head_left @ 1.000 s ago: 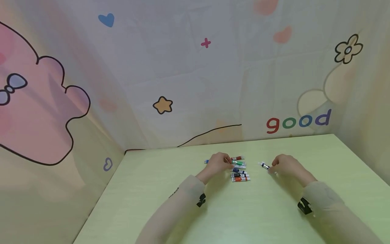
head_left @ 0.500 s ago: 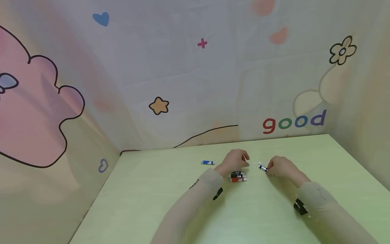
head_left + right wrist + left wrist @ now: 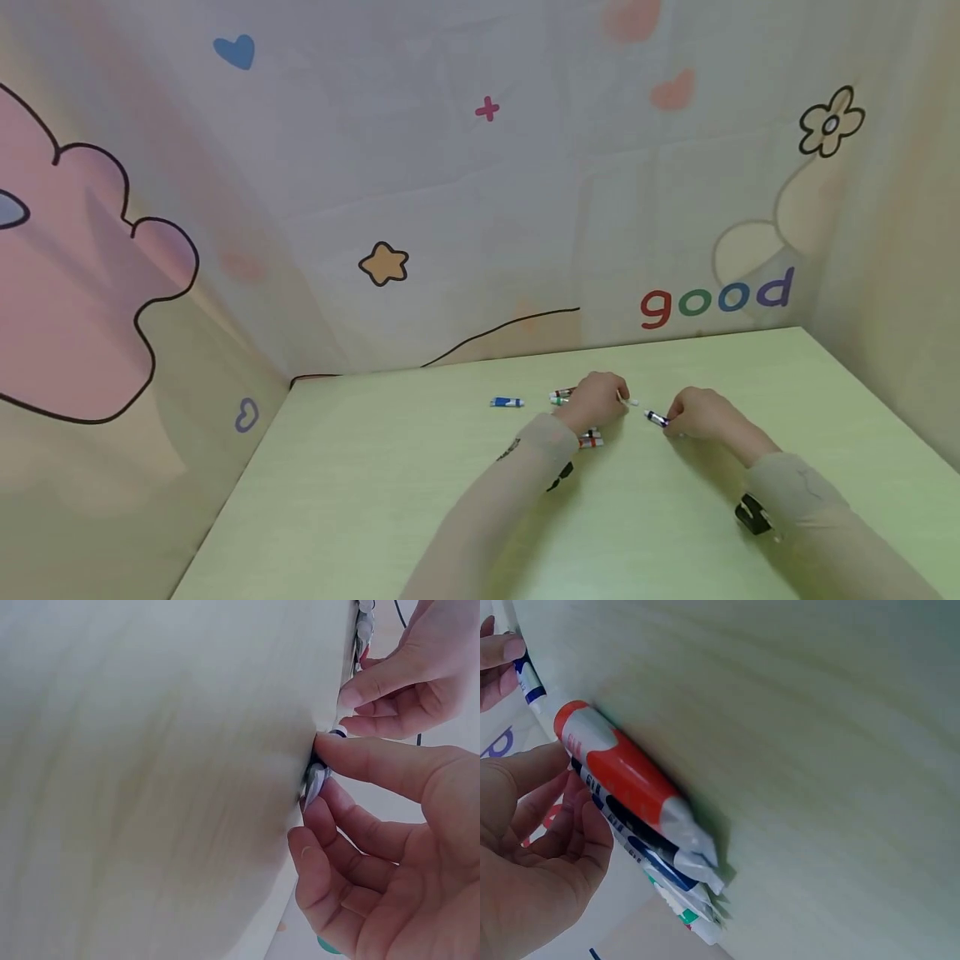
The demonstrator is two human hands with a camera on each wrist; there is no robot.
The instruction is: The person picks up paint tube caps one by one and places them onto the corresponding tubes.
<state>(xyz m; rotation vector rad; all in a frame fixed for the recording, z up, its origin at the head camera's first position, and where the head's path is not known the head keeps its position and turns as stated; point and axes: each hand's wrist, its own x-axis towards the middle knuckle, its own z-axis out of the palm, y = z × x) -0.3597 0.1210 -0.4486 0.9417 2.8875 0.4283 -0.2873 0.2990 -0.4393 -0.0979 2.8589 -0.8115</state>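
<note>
My right hand [image 3: 703, 414] pinches a small white-and-dark-blue paint tube [image 3: 655, 418] between thumb and fingers. In the right wrist view, the tube's silver crimped end [image 3: 316, 782] pokes out beneath the thumb. To the left, my left hand [image 3: 597, 400] reaches over a row of paint tubes, its fingers bent and their tips beside a tiny white piece [image 3: 634, 402]; I cannot tell whether they grip it. An orange-red tube [image 3: 634, 774] lies foremost in the row, with a black one [image 3: 639, 829], a blue one and a green one behind, partly hidden by the left arm in the head view.
Apart from the row, a blue paint tube [image 3: 507, 402] lies farther left on the pale green table [image 3: 360, 500]. Behind the table's far edge hangs a printed cloth [image 3: 450, 183] with cartoon shapes and letters.
My left hand has moved right across the row of tubes to the tiny white piece, uncovering the blue tube on the left. The right hand keeps its tube in nearly the same place.
</note>
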